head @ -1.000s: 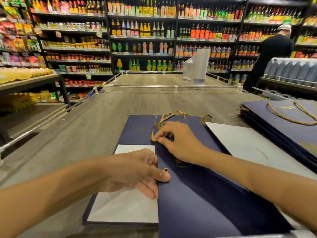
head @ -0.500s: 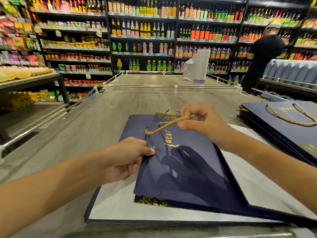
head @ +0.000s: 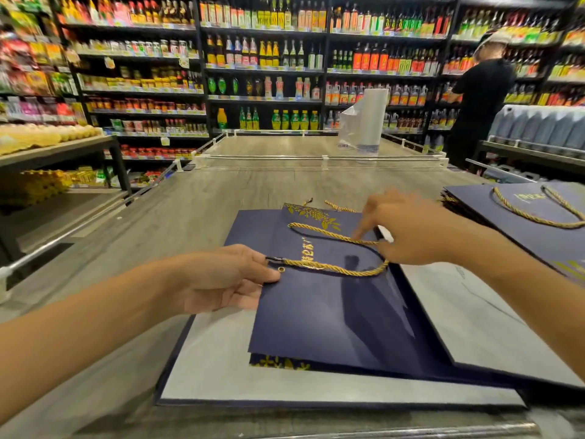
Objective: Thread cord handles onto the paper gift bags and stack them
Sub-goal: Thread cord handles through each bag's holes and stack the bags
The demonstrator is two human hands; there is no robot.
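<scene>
One view only: head cam, worn by the person, looks fwd and down along the grey table [head: 196, 217]. Close to the table's near edge; both forearms enter from the bottom corners. Wide-angle, so the table's far end, w/ its clear rail [head: 319, 160], and the shop shelves [head: 262, 68] beyond it bend at the frame edges. No 2nd view to overlap.

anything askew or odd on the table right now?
Mild only: the top navy bag lies rotated against the flat stack beneath, its edges not parallel. Its gold cord has one tipped end outside the eyelet, pinched by the left hand. Nothing damaged.
</scene>
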